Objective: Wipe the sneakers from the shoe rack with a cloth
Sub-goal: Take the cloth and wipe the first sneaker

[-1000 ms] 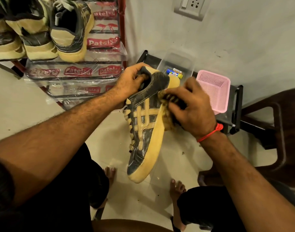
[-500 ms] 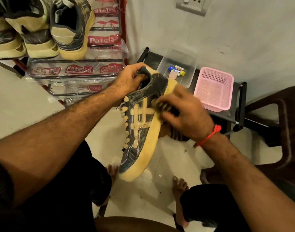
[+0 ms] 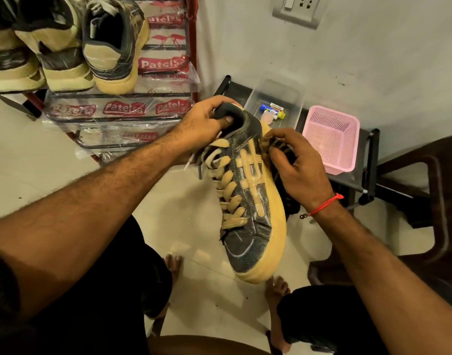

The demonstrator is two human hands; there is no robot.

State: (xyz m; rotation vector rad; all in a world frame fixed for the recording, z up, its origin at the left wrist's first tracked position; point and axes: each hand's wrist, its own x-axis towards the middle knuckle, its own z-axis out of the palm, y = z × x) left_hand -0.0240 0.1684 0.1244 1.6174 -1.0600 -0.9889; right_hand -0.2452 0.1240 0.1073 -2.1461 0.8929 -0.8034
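Gripping the light, stiff-soled sneaker (image 3: 248,201) by its heel collar, left hand (image 3: 204,124) is steadying while right hand (image 3: 296,165) is pinching the soft cloth (image 3: 271,147).

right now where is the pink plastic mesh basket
In the head view the pink plastic mesh basket sits right of centre on a black stand by the wall, beside a clear plastic box, just beyond the right hand.

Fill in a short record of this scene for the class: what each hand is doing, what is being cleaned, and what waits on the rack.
left hand: grips the sneaker at its heel collar
right hand: presses a striped cloth against the sneaker's side
sneaker: dark upper, tan stripes, laces and sole, toe pointing down
shoe rack: holds more sneakers
nearby: pink basket
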